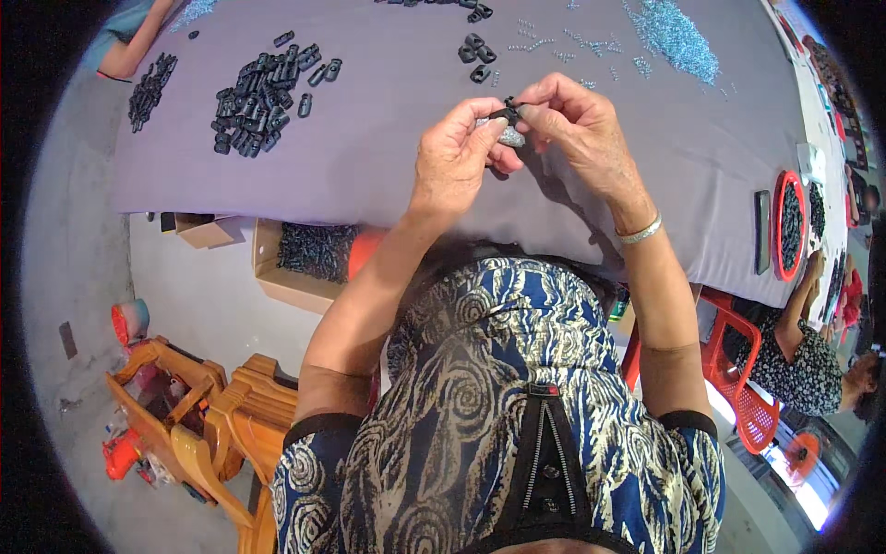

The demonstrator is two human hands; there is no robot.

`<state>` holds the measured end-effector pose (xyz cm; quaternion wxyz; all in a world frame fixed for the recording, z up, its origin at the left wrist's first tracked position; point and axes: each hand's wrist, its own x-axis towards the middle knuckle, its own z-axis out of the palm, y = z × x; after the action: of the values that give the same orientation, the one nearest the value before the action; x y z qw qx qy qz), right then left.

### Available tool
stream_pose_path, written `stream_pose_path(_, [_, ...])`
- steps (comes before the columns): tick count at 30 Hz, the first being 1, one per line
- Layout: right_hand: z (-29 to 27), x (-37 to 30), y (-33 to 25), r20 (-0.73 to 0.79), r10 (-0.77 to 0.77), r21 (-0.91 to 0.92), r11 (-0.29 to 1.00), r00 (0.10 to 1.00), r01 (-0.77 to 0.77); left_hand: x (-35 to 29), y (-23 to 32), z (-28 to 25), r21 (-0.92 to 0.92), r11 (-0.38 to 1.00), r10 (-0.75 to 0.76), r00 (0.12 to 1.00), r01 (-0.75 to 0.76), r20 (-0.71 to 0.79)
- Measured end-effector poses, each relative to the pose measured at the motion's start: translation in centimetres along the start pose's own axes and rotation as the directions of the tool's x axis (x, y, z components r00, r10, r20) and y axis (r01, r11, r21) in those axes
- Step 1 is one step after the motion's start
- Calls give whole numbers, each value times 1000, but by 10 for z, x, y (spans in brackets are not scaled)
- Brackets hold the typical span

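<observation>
Over the cloth-covered table, my two hands meet at a small black plastic piece [503, 116]. My left hand [448, 162] grips it between thumb and fingers, and a silvery, shiny patch [511, 138] shows by those fingertips; what it is I cannot tell. The fingertips of my right hand [583, 129] are pinched together at the piece's upper end, on a tiny black part. Just beyond lie several loose black plastic housings [475, 55] and scattered small metal springs [591, 42]. Left of my hands is a heap of black cord locks [263, 102].
A large heap of springs [678, 42] lies at the far right, a pile of slim black parts [152, 92] at the left. A red basket [788, 226] of black parts stands right. Below the table are a cardboard box [286, 282] and wooden chair [245, 406]. Other people sit nearby.
</observation>
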<state>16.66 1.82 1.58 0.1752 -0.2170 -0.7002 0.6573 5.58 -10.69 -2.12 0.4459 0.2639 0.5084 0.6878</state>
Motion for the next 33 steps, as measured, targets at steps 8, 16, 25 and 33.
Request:
stream_pose_path(8, [3,0,1,18,-17,38,999,1000,16,0,-1,-1,21,1000,-8,999,7,32])
stream_pose_path(16, [0,-1,2,14,21,19,1000,1000,-22,0,1,-2,70,997,-22,997,17,74])
stream_pose_path(25, [-3,2,2,46,22,-15,1000,999,-21,-2,2,0,63,998,0,996,-6,88])
stream_pose_path(33, [-10,11,2,124,4,-88,996,992,8,-3,2,0,102,995,-22,996,14,81])
